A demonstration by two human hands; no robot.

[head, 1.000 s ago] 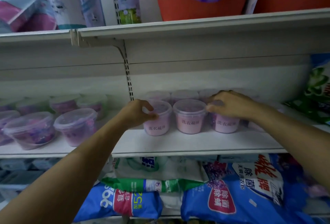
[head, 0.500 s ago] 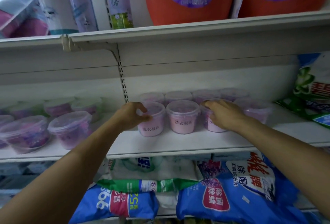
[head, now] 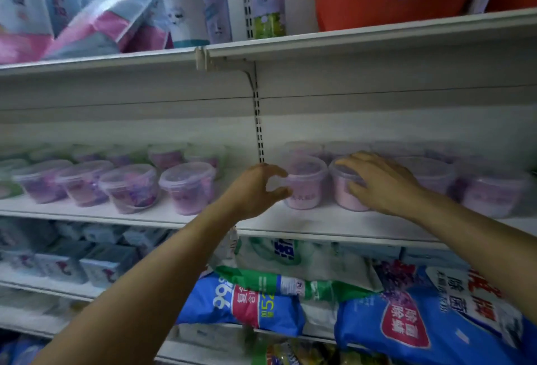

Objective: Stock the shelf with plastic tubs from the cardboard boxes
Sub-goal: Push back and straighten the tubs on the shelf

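Count, bay where the hands work: four front-row tubs. The first tub point(head: 305, 187) is at the left hand's fingertips. The second tub point(head: 341, 196) is under the right hand's fingers. The third tub point(head: 430, 174) and fourth tub point(head: 494, 193) stand past that hand's knuckles, to the right. All have pink contents and clear lids. The back row beyond the fingers is blurred, so no count.

Well left of the left hand's knuckles stand four more front tubs point(head: 130, 187) in a line, with purple contents. Others behind them are too blurred to count.

Left hand point(head: 252, 190): forefinger and thumb curve in a C round the first tub's left side. The forefinger tip is at the lid rim and the thumb tip on the wall, a loose grasp. A gap shows between palm and tub.

Right hand point(head: 383, 184): palm down, fingers nearly straight and spread. They lie across the second tub's lid and front, resting on it without curling round it.

Surface: a white metal shelf point(head: 319, 223). Both handled tubs stand upright on it, side by side, a little back from its front edge. A slotted upright point(head: 258, 126) runs up just above the left hand's fingers.

Room: store shelving. High above the fingers are two orange jugs point(head: 343, 1) and plastic-wrapped packs point(head: 186, 1). Below the forearms are two blue bags point(head: 421, 329), a green bag point(head: 290, 284) and small boxes point(head: 107, 265).
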